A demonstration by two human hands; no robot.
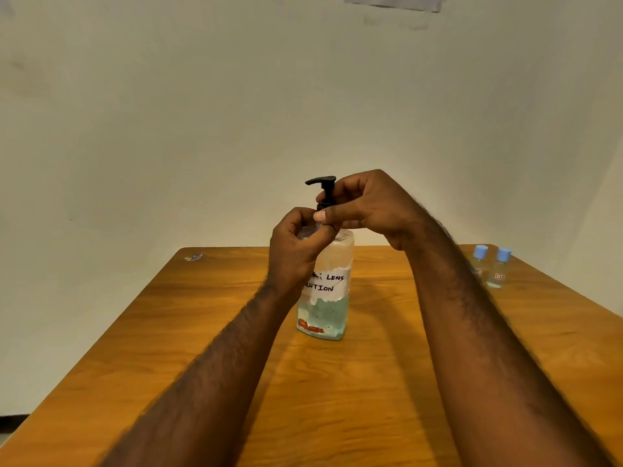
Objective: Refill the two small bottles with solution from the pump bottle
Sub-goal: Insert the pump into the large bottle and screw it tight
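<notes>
Wooden table point(202, 348), orange-brown grain, fills the lower frame. Pump bottle point(328, 298) stands upright at table centre: clear plastic, blue-green liquid in the lower part, white handwritten label reading "LENS" and "…UTION", partly hidden by the wrist. Black pump head point(322, 181) is on top, spout pointing to 9 o'clock.

Left hand point(296, 246) enters from 7 o'clock, fingers curled round the bottle's shoulder and neck, gripping it. Right hand point(365, 203) enters from 5 o'clock, thumb and fingers closed together on the black collar point(324, 206) under the pump head, pinching it.

Left small bottle point(478, 261) and right small bottle point(499, 269) sit at 2 o'clock from the pump bottle, near the table's far right edge. Both are upright, clear, with blue caps on, just beside each other; cannot tell if they touch. Well apart from both hands.

Small sticker point(194, 257) lies at 10 o'clock, on the far left corner of the table. Pale wall point(168, 112) stands behind, with a paper strip point(394, 1) at 12 o'clock on the top edge.
</notes>
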